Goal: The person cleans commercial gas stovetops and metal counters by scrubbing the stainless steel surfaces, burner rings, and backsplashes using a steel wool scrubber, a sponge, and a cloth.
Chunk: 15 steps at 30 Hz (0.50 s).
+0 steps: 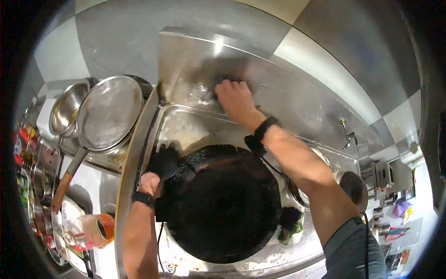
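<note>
A large round black pan (223, 204) fills much of the steel stove top, its dark inside facing up. My left hand (149, 182) is at the pan's left edge, closed on a black cloth-like bundle (162, 160); most of its fingers are hidden. My right hand (236, 100) reaches past the pan to the wet steel backsplash (186, 69). Its fingers are curled and pressed to the metal. A dark patch shows around the fingertips, but what they hold is hidden.
A wood-handled strainer (110, 114) and a steel bowl (69, 109) stand at left, beyond a raised edge. An orange-labelled container (100, 231) is below them. A tap (344, 134) juts from the wall at right. A dark and green scrubber (291, 225) lies beside the pan.
</note>
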### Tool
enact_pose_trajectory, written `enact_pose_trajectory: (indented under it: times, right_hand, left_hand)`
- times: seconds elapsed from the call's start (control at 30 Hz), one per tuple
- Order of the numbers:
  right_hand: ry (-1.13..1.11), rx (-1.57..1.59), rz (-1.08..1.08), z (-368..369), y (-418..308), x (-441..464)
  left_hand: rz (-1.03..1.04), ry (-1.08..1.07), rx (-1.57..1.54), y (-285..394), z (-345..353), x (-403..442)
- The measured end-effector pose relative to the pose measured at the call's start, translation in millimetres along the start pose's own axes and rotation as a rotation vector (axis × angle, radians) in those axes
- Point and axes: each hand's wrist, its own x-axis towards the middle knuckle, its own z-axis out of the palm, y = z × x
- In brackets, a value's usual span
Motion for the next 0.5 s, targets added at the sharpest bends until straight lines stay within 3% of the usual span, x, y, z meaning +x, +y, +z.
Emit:
enact_pose_trajectory:
  times: [0.1,0.17,0.2,0.23,0.33,0.4,0.43,0.47,0.5]
  right_hand:
    - [0.015,0.082,-0.008,3.8,22.3,-33.7]
    - [-0.491,0.195,0.212,-2.1,50.9,-69.3]
    - [-0.222,0.158,0.171,-1.5,65.0,-115.2]
    - [-0.397,0.133,0.324,-9.6,77.7,-144.3]
    - [-0.264,0.103,0.724,4.2,115.3,-250.8]
    - [-0.163,0.188,1.004,8.1,115.6,-270.1]
    - [-0.182,0.17,1.047,14.3,108.4,-266.0]
    - [-0.182,0.187,1.043,26.0,98.1,-256.9]
    - [-0.378,0.237,0.972,40.5,84.9,-245.1]
  left_hand:
    - [0.044,-0.025,0.028,17.4,-28.9,5.1]
    - [0.075,-0.019,0.021,23.5,-31.8,5.9]
    - [0.088,-0.011,0.013,25.9,-33.6,6.5]
    - [0.105,0.001,-0.006,27.1,-34.9,5.9]
    - [0.172,0.014,-0.038,34.1,-37.6,4.2]
    - [0.218,0.007,-0.039,41.4,-33.0,7.5]
    - [0.26,0.005,-0.036,45.3,-33.7,11.2]
    - [0.383,0.006,-0.064,47.8,-35.1,17.5]
    - [0.923,0.036,-0.284,53.3,-34.7,40.4]
